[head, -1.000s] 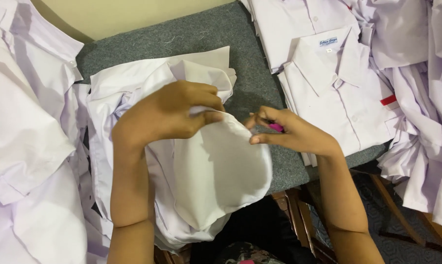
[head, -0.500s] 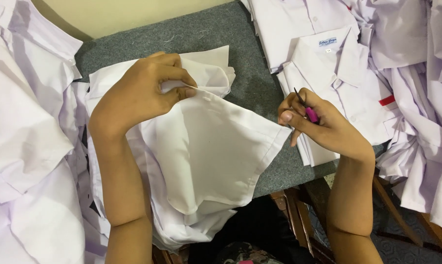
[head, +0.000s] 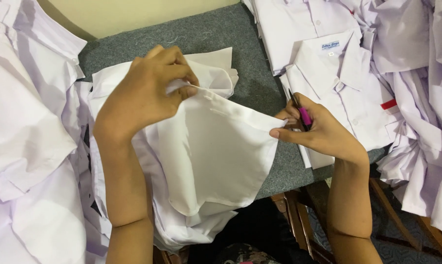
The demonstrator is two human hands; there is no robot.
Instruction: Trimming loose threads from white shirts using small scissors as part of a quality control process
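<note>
Tension matters: left hand [head: 142, 98] pinches the white cotton shirt [head: 211, 146] edge, right hand [head: 318, 129] grips its other end plus a pink-handled snipper [head: 304, 116]; keep it taut.

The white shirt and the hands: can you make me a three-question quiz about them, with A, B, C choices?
1. Where is the folded shirt with a collar?
A. beside the right hand
B. beside the left elbow
C. on the floor

2. What colour is the tool in the right hand?
A. green
B. pink
C. yellow

3. How is the white shirt held?
A. rolled up
B. lying flat, untouched
C. stretched between both hands

Answers: 1 A, it lies just past the right hand. 2 B, its handle shows pink. 3 C, the left hand and the right hand each pinch its top edge.
</note>
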